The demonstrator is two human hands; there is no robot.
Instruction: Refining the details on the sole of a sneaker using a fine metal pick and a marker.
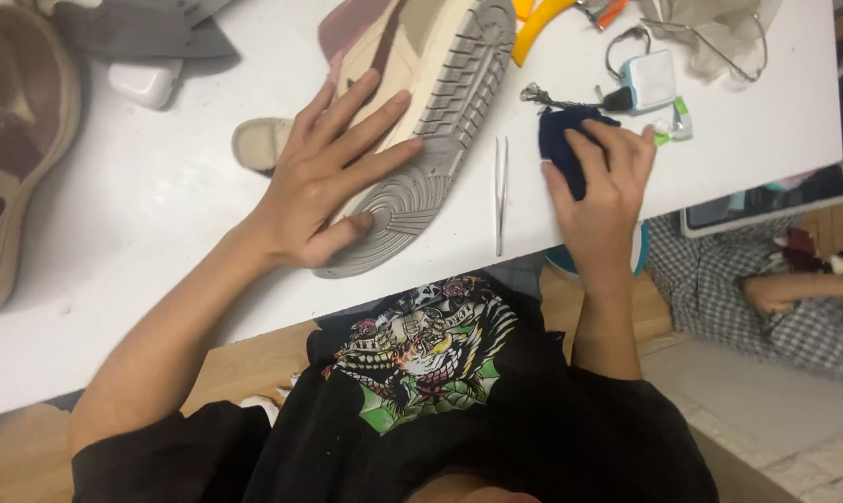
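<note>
While I look down past the black printed shirt (421, 373), the near edge of the white desk (161, 242) comes first, and both hands work just beyond it. My left hand (324, 177) lies flat with fingers spread on the tan and cream sneaker with the grey ribbed rubber sole (431, 121), pressing it down rather than gripping; nothing is enclosed in that hand. The shoe lies on its side, toe toward the near edge, sole facing right, roughly at the desk's middle. My right hand (603, 182) is curled over a small dark navy cloth wad (561, 140) near the right part of the near edge, fingers clamped on it. Between the hands a pair of thin steel tweezers (501, 191) lies just beside the sole, pointing at the near edge.

I judge the shoe light but bulky, its sole stiff and grippy, its upper softer; the sidewall or heel looks like the surest hold. The cloth should be soft and limp.

Farther back sit a small white and blue boxy device with a cable (650, 79) and a yellow curved tool (543, 28). A second matching sneaker (16, 140) rests at the left edge.
</note>
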